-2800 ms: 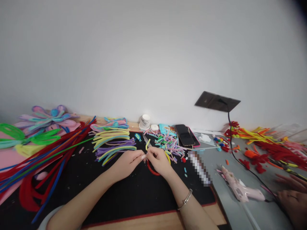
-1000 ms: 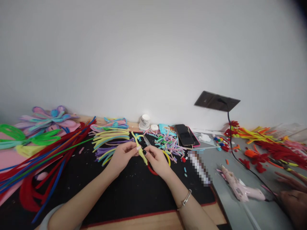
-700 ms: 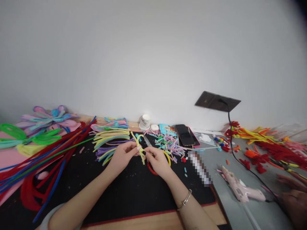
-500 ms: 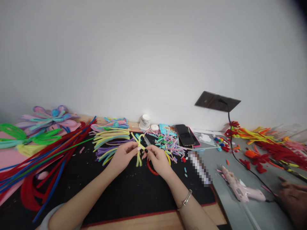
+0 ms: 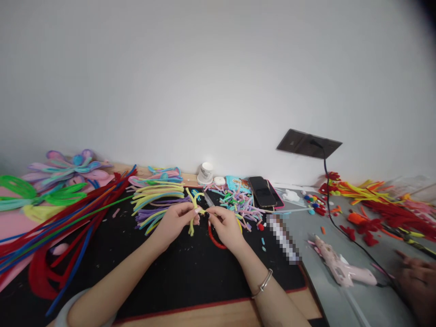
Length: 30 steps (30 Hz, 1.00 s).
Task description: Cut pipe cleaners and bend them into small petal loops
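Over the black mat (image 5: 190,277), my left hand (image 5: 180,221) pinches a small bunch of yellow pipe cleaners (image 5: 194,200) near its middle; their ends stick out above and below the fingers. My right hand (image 5: 225,226) is closed with thumb and forefinger on a short yellow end pointing toward it. Scissors (image 5: 215,241) with red handles lie on the mat, partly under my right hand. Just left of my hands is a pile of yellow, blue and purple pipe cleaners (image 5: 156,193). Short pastel cut pieces (image 5: 240,202) are heaped to the right.
Long red and blue pipe cleaners (image 5: 85,204) and fuzzy flowers (image 5: 73,165) lie left. Behind are a white cup (image 5: 206,172) and phones (image 5: 262,190). A pink glue gun (image 5: 344,268) with a black cord lies right, near another person's hand (image 5: 413,277).
My left hand and the yellow pipe cleaners have shifted slightly left. The lower yellow ends have swung left, and the gap between my hands is a little wider.
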### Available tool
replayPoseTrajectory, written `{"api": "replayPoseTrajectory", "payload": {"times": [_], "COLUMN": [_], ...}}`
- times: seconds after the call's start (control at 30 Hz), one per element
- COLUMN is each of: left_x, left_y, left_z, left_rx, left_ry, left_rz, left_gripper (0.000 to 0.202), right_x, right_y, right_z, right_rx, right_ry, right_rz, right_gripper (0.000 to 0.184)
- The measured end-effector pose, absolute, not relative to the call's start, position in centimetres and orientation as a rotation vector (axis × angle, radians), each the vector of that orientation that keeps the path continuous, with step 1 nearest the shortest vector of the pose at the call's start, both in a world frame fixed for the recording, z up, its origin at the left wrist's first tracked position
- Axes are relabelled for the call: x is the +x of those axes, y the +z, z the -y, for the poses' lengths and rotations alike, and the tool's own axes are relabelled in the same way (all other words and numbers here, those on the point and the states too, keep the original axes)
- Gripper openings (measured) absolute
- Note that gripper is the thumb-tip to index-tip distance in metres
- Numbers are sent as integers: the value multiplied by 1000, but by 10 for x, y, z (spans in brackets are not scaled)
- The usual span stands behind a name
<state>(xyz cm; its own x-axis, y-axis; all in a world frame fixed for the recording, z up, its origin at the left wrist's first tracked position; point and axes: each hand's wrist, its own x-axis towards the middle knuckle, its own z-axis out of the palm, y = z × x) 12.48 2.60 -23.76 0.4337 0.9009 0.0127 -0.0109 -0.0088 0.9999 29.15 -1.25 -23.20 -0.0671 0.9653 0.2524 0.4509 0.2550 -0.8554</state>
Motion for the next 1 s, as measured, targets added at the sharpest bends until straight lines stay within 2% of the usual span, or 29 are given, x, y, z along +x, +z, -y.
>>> {"api": "replayPoseTrajectory", "payload": {"times": [0.3, 0.53, 0.7, 0.87, 1.0], "left_x": [122, 125, 128, 128, 129], "left_y": [-241, -231, -230, -233, -234], "left_z": [-30, -20, -15, -18, -18], "left_rx": [1366, 1646, 1645, 1593, 1337], "left_ry": [786, 677, 571, 547, 584], "left_rz": [-883, -833, -791, -776, -743], "left_gripper": [30, 25, 22, 27, 16], "right_x": [296, 297, 293, 294, 297], "right_y": [-233, -225, -224, -225, -224], "right_z": [9, 11, 13, 11, 11], "right_rx": [-1330, -1233, -1157, -1093, -1012], "right_ry": [907, 640, 802, 937, 1030], "right_rz": [1509, 1756, 1765, 1711, 1669], "right_gripper": [16, 19, 19, 20, 14]}}
